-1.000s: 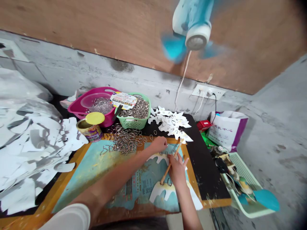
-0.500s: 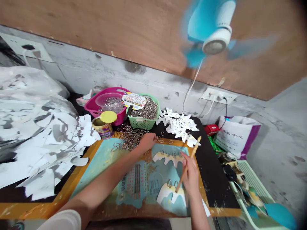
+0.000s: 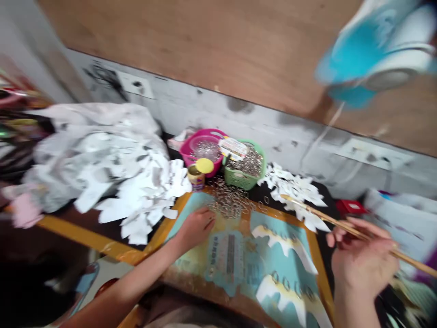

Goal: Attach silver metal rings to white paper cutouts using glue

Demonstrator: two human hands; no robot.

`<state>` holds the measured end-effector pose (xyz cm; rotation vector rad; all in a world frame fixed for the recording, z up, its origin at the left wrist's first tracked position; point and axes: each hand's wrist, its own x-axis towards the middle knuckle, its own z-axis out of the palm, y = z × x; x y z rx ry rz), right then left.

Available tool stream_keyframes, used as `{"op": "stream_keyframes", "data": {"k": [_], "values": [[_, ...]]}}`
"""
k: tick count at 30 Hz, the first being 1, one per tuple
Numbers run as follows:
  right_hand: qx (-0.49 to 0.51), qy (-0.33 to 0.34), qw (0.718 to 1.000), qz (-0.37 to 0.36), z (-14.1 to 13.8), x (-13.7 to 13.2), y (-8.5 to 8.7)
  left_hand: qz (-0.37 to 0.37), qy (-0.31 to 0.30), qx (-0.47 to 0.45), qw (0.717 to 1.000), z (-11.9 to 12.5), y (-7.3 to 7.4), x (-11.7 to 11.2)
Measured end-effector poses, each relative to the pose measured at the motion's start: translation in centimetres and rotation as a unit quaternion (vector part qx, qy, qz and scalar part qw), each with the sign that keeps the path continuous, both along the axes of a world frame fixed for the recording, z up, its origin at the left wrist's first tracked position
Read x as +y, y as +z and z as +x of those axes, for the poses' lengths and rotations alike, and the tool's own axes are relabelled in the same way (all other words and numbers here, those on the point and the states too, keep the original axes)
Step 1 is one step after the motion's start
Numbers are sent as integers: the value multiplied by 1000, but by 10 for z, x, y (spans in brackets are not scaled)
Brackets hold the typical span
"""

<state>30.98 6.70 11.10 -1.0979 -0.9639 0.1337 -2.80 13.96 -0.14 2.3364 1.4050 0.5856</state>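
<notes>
My left hand rests with curled fingers on the teal board, just below a loose heap of metal rings; what it holds, if anything, is hidden. My right hand is lifted off the board at the right and grips a thin wooden stick that points up-left. Two white paper cutouts with rings along their top edges lie on the board, one in the middle and one at the front. The picture is smeared by motion.
A pink basin and a green basket full of rings stand at the back beside a yellow-lidded can. White paper scraps pile at the left, finished cutouts at the back right. A blue fan hangs overhead.
The view has swung left. My right hand has lifted off the front cutout and moved right with the stick. My left hand has slid from the ring heap down onto the board.
</notes>
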Motion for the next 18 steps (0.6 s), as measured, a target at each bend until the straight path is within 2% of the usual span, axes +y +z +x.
{"op": "stream_keyframes", "data": {"k": [2, 5, 8, 10, 14, 16, 18], "values": [[3, 71, 996, -48, -32, 26, 2, 18, 56, 3, 998, -33, -5, -17], [-52, 157, 981, -101, -88, 64, 5, 50, 142, 2, 989, -80, -4, -32], [-133, 222, 961, -94, -139, 102, 11, 100, 222, -2, 970, -119, 6, -35], [-213, 232, 946, -76, -168, 126, 14, 127, 273, 0, 954, -140, 13, -30], [-416, 182, 890, -28, -219, 165, 11, 124, 343, 17, 931, -166, 24, -16], [-473, 185, 861, -26, -239, 177, 3, 106, 367, 32, 924, -168, 26, -10], [-493, 205, 845, -31, -252, 183, -5, 80, 384, 49, 919, -165, 26, -5]]}}
